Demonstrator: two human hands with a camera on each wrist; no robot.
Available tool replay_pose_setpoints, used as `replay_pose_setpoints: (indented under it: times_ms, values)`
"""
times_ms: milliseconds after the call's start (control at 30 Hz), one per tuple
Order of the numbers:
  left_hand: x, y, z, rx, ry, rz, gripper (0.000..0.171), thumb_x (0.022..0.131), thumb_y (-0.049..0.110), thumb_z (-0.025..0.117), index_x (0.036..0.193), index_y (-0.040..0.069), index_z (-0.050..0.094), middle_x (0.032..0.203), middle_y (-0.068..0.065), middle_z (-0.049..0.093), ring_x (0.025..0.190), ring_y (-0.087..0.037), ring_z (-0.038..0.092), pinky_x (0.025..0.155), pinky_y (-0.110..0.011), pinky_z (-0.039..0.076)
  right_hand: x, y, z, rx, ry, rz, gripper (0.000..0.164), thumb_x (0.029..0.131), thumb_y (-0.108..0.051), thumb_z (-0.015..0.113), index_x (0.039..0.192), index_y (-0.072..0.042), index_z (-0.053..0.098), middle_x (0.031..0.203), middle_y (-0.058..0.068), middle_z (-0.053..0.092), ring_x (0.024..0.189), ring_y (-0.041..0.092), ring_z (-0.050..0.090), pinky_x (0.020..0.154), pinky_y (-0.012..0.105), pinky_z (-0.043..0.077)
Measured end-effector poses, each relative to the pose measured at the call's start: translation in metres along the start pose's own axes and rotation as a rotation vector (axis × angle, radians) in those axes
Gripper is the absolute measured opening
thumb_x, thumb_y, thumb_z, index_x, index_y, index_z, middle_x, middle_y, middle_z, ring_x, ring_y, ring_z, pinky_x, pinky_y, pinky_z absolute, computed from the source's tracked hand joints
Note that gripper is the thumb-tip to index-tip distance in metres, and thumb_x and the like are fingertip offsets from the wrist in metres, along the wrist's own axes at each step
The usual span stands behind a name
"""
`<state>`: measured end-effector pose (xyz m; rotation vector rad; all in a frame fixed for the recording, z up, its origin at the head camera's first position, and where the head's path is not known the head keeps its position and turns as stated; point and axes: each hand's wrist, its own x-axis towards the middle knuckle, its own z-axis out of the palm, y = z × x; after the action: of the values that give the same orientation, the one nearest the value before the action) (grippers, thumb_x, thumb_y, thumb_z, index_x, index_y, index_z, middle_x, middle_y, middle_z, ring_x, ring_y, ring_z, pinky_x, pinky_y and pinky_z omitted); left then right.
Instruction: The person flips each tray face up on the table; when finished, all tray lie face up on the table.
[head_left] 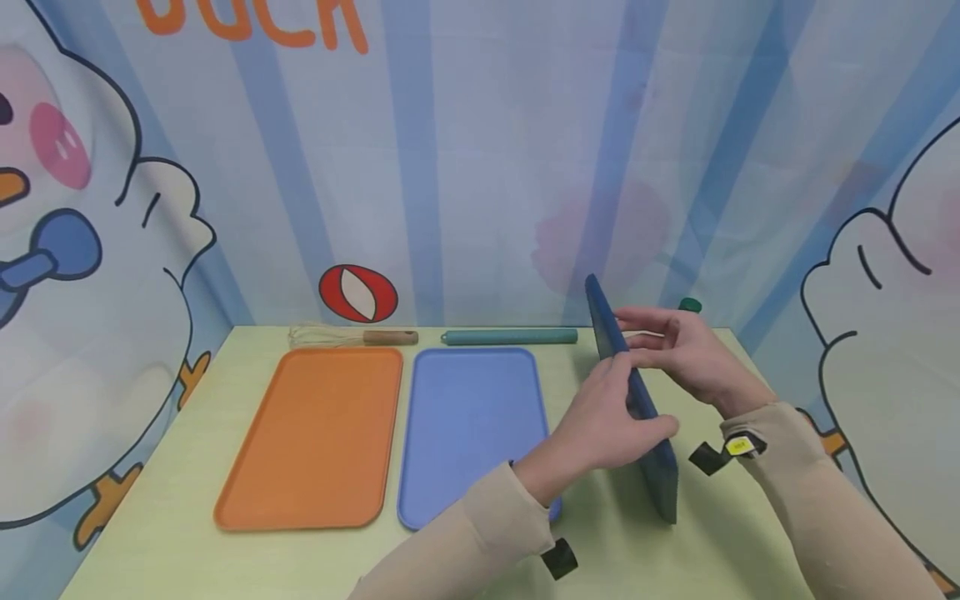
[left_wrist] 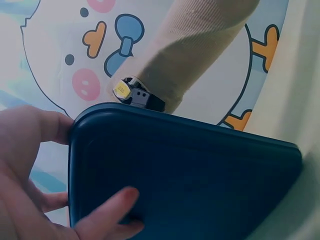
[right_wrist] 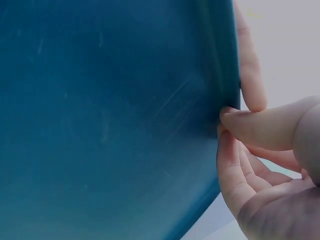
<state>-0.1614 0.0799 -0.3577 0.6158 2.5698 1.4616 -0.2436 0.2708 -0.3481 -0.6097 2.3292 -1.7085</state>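
A dark blue tray [head_left: 660,483] stands tilted up on edge over the right part of the table, its flat face filling much of both wrist views. My left hand [head_left: 603,417] grips its upper edge, with the thumb on the right side. In the left wrist view, fingers [left_wrist: 112,212] lie across the tray face [left_wrist: 185,170]. Farther back, my right hand [head_left: 686,354] holds the same tray from its right side. The right wrist view shows fingertips [right_wrist: 229,145] pinching the scratched tray's rim [right_wrist: 227,60].
An orange tray [head_left: 322,442] and a light blue tray [head_left: 468,417] lie flat on the table. Behind them are a whisk [head_left: 352,336] with a wooden handle and a teal rod [head_left: 510,337]. A green cap [head_left: 690,305] shows behind my right hand. A printed curtain [head_left: 480,167] closes off the back.
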Motion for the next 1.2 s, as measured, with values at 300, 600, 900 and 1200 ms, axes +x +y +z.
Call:
replay_pose_setpoints:
  times_ms: [300,600,900,1200]
  values:
    - [0.003,-0.013,0.005,-0.089,0.061,0.078,0.066,0.088,0.03,0.079,0.148,0.021,0.052,0.147,0.006,0.053,0.114,-0.01,0.054,0.091,-0.028,0.052,0.001,-0.001,0.001,0.007,-0.018,0.012,0.066,0.099,0.0,0.07,0.158,0.005,0.04,0.158,0.029,0.042,0.115,0.008,0.068,0.092,0.031,0.06]
    - [-0.001,-0.015,0.009,-0.131,0.067,0.05,0.059,0.092,0.03,0.076,0.145,0.023,0.053,0.151,0.004,0.049,0.121,-0.011,0.051,0.095,-0.032,0.05,0.002,0.001,0.003,-0.068,-0.068,0.018,0.06,0.102,0.0,0.064,0.158,0.002,0.041,0.162,0.025,0.04,0.136,0.028,0.055,0.095,0.03,0.058]
    - [-0.005,-0.019,0.013,-0.162,0.09,0.007,0.064,0.091,0.03,0.076,0.15,0.02,0.053,0.154,0.003,0.047,0.128,-0.012,0.051,0.103,-0.036,0.049,0.002,0.004,0.003,-0.075,-0.128,0.009,0.057,0.105,0.001,0.058,0.159,0.001,0.041,0.164,0.024,0.039,0.146,0.048,0.041,0.1,0.027,0.055]
    - [-0.007,-0.023,0.017,-0.17,0.085,-0.005,0.077,0.091,0.03,0.074,0.161,0.02,0.042,0.16,0.002,0.043,0.138,-0.015,0.049,0.108,-0.04,0.048,0.002,0.011,-0.001,-0.084,-0.179,-0.011,0.052,0.109,-0.01,0.056,0.159,0.0,0.041,0.161,0.027,0.042,0.14,0.027,0.054,0.102,0.027,0.054]
